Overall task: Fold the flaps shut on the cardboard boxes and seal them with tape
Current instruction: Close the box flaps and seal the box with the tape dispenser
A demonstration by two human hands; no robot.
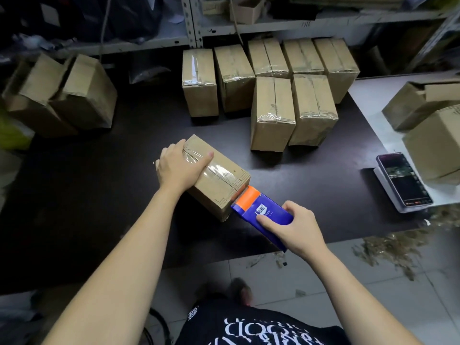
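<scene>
A closed cardboard box (219,180) lies on the dark table (87,207), with clear tape running along its top seam. My left hand (178,166) grips the box's far end, thumb and fingers wrapped over its top and side. My right hand (295,226) holds a blue tape dispenser (263,211) with an orange roller. The roller end touches the box's near end face at the seam.
Several taped boxes (271,113) stand at the back of the table under a metal shelf (249,23). Unsealed boxes (62,93) sit at the left, more boxes (428,125) at the right. A phone (403,179) lies on a stand by the right edge.
</scene>
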